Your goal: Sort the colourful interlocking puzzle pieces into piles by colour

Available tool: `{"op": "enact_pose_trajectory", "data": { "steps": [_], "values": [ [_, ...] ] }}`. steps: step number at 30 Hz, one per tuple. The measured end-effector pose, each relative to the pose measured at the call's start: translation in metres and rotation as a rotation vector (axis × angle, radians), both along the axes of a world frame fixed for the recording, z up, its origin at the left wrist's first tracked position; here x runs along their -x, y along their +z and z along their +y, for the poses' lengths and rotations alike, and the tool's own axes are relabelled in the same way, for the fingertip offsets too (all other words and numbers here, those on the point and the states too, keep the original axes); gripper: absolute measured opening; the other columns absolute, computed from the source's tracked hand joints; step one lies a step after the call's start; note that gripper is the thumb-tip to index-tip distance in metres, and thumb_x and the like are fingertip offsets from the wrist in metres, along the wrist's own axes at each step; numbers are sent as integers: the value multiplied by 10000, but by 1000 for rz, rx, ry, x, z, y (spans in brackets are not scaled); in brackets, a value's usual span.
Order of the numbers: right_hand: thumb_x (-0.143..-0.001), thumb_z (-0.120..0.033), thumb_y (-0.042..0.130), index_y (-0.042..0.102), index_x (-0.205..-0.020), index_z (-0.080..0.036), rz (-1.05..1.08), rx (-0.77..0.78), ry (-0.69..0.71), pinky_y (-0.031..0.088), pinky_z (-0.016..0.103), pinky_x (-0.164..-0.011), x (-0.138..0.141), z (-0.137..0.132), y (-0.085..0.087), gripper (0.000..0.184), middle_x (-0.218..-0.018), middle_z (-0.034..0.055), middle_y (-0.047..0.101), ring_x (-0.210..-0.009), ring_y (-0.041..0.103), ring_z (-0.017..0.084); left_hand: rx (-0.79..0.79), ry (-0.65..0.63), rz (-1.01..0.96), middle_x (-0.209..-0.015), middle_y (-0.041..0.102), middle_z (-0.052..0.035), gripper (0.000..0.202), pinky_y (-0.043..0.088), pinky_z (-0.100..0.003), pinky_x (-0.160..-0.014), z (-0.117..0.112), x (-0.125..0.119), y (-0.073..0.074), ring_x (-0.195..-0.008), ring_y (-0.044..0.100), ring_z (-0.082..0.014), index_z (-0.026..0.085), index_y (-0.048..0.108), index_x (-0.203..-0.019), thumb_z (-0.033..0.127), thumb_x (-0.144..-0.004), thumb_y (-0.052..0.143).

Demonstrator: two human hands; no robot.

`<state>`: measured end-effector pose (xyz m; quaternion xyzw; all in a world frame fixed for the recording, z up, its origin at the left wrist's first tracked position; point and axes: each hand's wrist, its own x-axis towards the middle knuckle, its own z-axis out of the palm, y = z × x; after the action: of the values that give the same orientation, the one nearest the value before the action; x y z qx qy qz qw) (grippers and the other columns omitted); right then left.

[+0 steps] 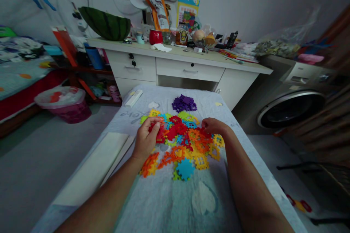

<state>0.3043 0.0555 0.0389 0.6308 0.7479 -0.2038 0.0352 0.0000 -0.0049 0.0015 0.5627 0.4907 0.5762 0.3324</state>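
Observation:
My left hand is closed on red toothed plastic building pieces, thumb on top and fingers behind. Across the pile, my right hand has its fingers curled down at a red building piece, seemingly pinching it; the fingertips are partly hidden. Between and below the hands lies a loose spread of flat interlocking pieces in red, orange, yellow, green and blue. A blue toothed piece lies nearest to me. Beyond the spread sits a separate heap of purple pieces.
A cloth-covered table bears everything. White folded sheets lie along its left side, and a white box at its far left. Behind stands a cluttered white desk with a cut watermelon; a washing machine is at right.

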Motion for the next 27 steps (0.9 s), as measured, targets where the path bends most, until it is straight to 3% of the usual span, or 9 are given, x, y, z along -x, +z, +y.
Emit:
{"op": "enact_pose_trajectory", "data": {
  "steps": [3,6,10,12,14,18,23,27],
  "values": [
    [-648,-66,590,608,-720,-173,50,-55,58,319,225,-551,3,-4,12,130,-688,-11,582,-620,482,114,32,27,-106,-877,671,-8,199,523,-236,-678,4,0,-2,-750,637,-133,201,606,-983,359,-867,574],
    [-658,-86,545,619,-794,-180,250,-54,173,367,229,-587,16,-10,21,182,-696,-28,575,-629,494,118,19,50,-109,-912,678,-19,183,529,-260,-757,6,-1,-3,-822,650,-146,199,603,-982,329,-856,580],
    [-701,-108,520,631,-1043,-179,563,-123,347,460,298,-836,49,-17,20,367,-1011,32,662,-920,597,173,-16,56,-67,-954,684,-28,170,516,-305,-868,8,0,-5,-904,654,-162,206,599,-1004,298,-869,552],
    [-698,-103,536,628,-1112,-181,596,-213,414,413,361,-981,65,-19,13,431,-1181,65,643,-1099,567,214,-24,57,-36,-964,682,-25,161,510,-313,-887,9,1,-7,-913,651,-162,212,598,-1008,289,-881,535],
    [-679,-92,553,642,-1126,-180,537,-253,451,371,400,-1036,76,-21,6,464,-1223,79,639,-1159,543,244,-24,67,-6,-973,680,-24,162,510,-315,-889,10,3,-8,-917,648,-165,213,599,-1011,289,-892,520],
    [-673,-70,519,696,-1012,-167,442,-139,428,442,328,-909,80,-22,2,395,-1008,45,706,-965,615,204,-26,105,37,-981,680,-31,189,511,-321,-882,12,7,-10,-926,646,-176,205,598,-1020,303,-902,488],
    [-677,-62,470,672,-782,-164,474,43,337,432,222,-650,65,-22,15,250,-724,-14,653,-677,576,126,-64,142,121,-1016,671,-44,208,491,-350,-941,13,8,-10,-987,635,-192,208,590,-1031,306,-915,448],
    [-701,-99,505,632,-869,-165,526,-17,257,411,215,-621,49,-19,22,221,-732,-23,611,-678,546,122,-115,142,252,-1121,626,-70,254,480,-380,-974,14,7,-11,-1041,619,-204,209,552,-1131,288,-911,452]
  ]
}}
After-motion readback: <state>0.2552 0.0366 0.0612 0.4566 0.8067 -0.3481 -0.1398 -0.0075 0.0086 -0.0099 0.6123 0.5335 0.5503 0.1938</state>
